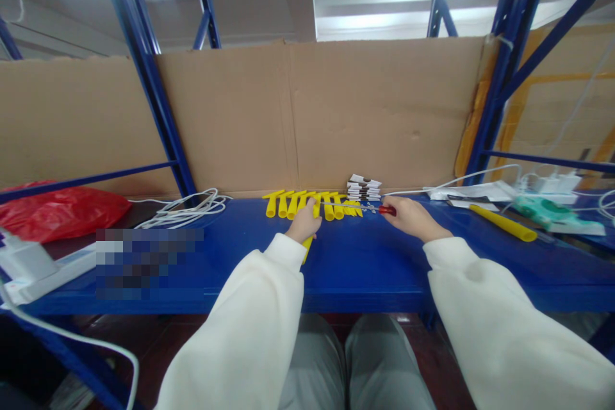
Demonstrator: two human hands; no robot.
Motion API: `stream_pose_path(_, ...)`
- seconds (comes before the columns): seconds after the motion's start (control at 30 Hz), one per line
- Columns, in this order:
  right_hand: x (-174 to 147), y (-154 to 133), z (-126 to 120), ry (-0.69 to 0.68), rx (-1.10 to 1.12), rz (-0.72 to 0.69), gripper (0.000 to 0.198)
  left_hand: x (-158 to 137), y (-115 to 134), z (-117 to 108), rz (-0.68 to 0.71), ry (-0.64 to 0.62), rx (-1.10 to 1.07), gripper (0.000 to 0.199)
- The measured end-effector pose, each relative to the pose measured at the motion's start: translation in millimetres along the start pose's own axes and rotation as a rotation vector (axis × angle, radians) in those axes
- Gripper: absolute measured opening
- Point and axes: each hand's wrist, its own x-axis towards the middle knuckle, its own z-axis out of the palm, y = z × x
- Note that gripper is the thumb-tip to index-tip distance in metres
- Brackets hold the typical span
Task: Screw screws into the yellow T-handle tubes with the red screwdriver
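Note:
My left hand (302,224) is closed around a yellow T-shaped plastic piece (308,248), whose lower end sticks out below the palm. In my right hand (412,218) is a screwdriver with a red handle (387,210). Its thin metal shaft points left and reaches the yellow piece near my left fingers; whether the tip touches a screw is too small to tell. Several similar yellow pieces (271,206) lie in a row behind and beside my left hand. Smaller yellow parts (353,209) and tiny metal bits (369,207) lie between the hands.
A stack of small black-and-white packets (364,189) stands against the cardboard panel (365,115). On the blue shelf's right lie a yellow tapered tube (504,224) and a green-and-white package (552,213). Coiled white cable (196,208), a red bag (62,208) and a power strip (52,275) are left.

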Motion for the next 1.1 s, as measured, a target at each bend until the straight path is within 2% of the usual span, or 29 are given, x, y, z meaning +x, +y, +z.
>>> stream_pose_path(0.23, 0.0, 5.2, 3.0, 0.057, 0.001, 0.003, 0.008, -3.5, 2.1, -0.7, -0.007, 0.006, -0.022, 0.059)
stream_pose_path(0.4, -0.1, 2.0, 3.5, -0.045, -0.038, 0.042, 0.006, -2.4, 1.7, 0.2, -0.011, -0.014, -0.057, 0.059)
stream_pose_path(0.6, 1.1, 0.8, 8.0, -0.158, 0.029, 0.058, 0.016, 0.0, -1.0, 1.0, 0.012, -0.012, -0.058, 0.056)
stream_pose_path(0.77, 3.0, 2.3, 9.2, -0.108, 0.028, -0.028, 0.013, -0.9, -1.0, 0.7, 0.014, -0.005, -0.056, 0.056)
stream_pose_path(0.83, 2.7, 1.1, 7.4, -0.09, 0.009, -0.013, 0.01, -1.0, -0.8, 0.8, 0.021, -0.01, -0.054, 0.056)
stream_pose_path(0.97, 0.9, -3.3, 3.8, -0.148, 0.009, 0.089, 0.004, -0.3, -1.0, 1.7, 0.036, -0.019, -0.046, 0.054)
stream_pose_path(1.1, 1.2, -2.5, 6.7, -0.219, 0.123, 0.067, 0.011, 0.6, -1.7, 2.0, 0.039, -0.009, -0.036, 0.05)
